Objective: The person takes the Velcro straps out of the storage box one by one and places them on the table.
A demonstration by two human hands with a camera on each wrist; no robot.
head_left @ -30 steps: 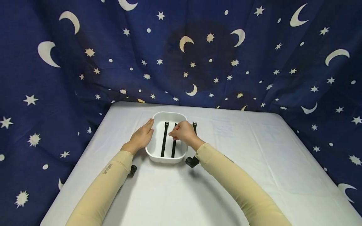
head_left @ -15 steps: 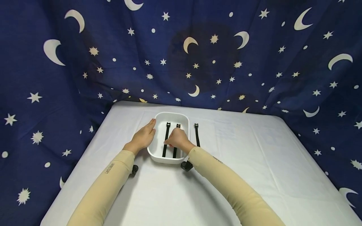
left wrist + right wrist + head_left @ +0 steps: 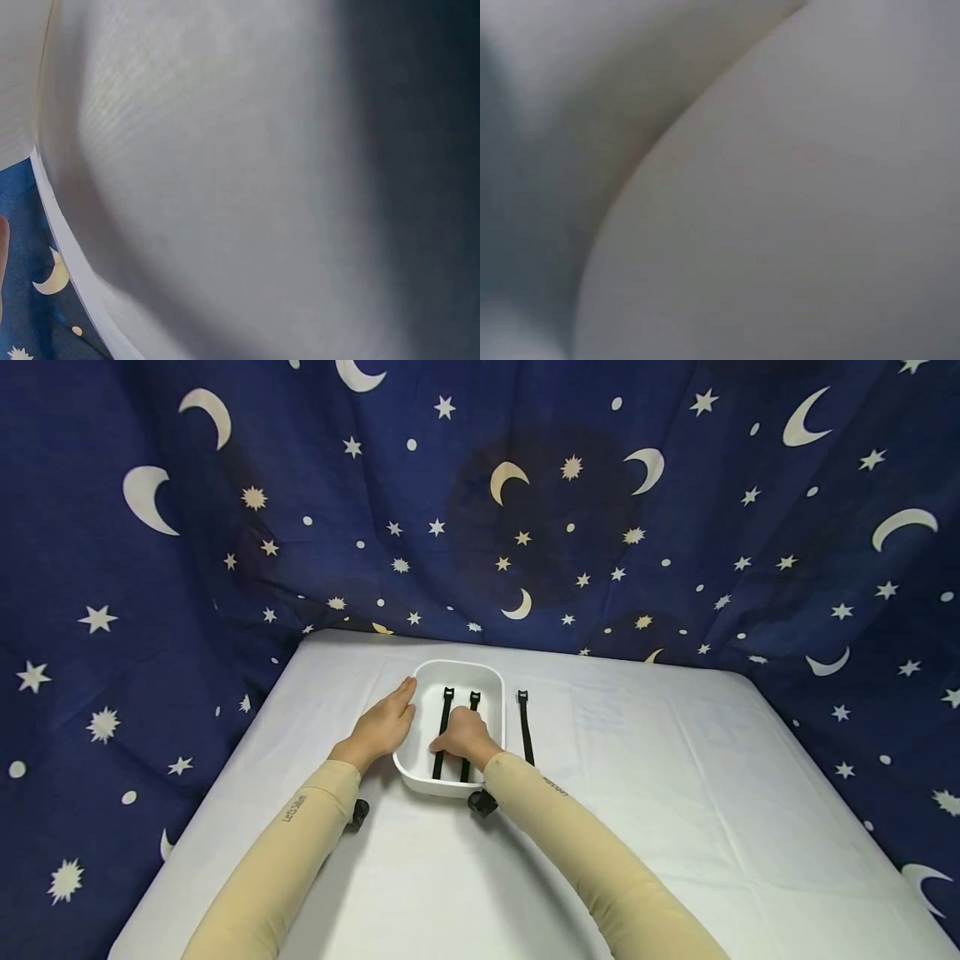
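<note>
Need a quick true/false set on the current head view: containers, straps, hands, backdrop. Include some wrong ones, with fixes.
1. Two narrow black straps lie inside the white tray with rounded corners. True.
2. A third narrow black strap lies left of the tray. False: it lies to the right, on the white-covered table.
3. The bare right hand reaches into the tray. True.
4. The bare left hand is away from the tray. False: it is at the tray's left side.
5. The patterned fabric backdrop is plain red. False: dark blue with moons and stars.
</note>
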